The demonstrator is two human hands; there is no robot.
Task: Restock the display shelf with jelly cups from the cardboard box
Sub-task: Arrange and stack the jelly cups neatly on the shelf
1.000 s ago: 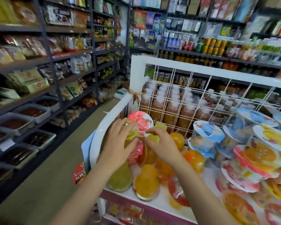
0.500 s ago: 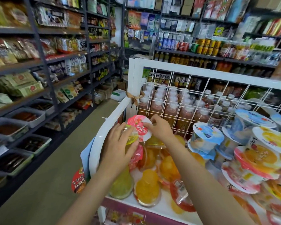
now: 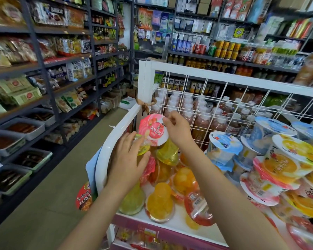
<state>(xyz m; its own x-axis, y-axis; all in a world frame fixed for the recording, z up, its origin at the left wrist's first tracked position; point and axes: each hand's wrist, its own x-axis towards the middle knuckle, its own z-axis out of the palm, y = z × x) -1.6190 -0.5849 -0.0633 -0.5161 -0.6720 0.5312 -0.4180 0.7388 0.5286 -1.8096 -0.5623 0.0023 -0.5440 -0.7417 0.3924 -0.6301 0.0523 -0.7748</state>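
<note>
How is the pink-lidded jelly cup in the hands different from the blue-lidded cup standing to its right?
The pink-lidded jelly cup is tilted, lid toward the camera; the blue-lidded cup stands nearly upright. The right hand pinches the pink-lidded one's rim; the blue-lidded one is untouched. The pink lid shows red fruit, the blue lid dark berries. Both have round peel-off lids and sit on the white display shelf.

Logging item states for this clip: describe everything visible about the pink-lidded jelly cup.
The pink-lidded cup has a round foil-like lid printed with fruit and white script, tilted to face the camera. Its body is mostly hidden. It sits at the shelf's back left corner, above other cups. The right hand pinches its lid edge; the left hand holds a green-lidded cup just below.
</note>
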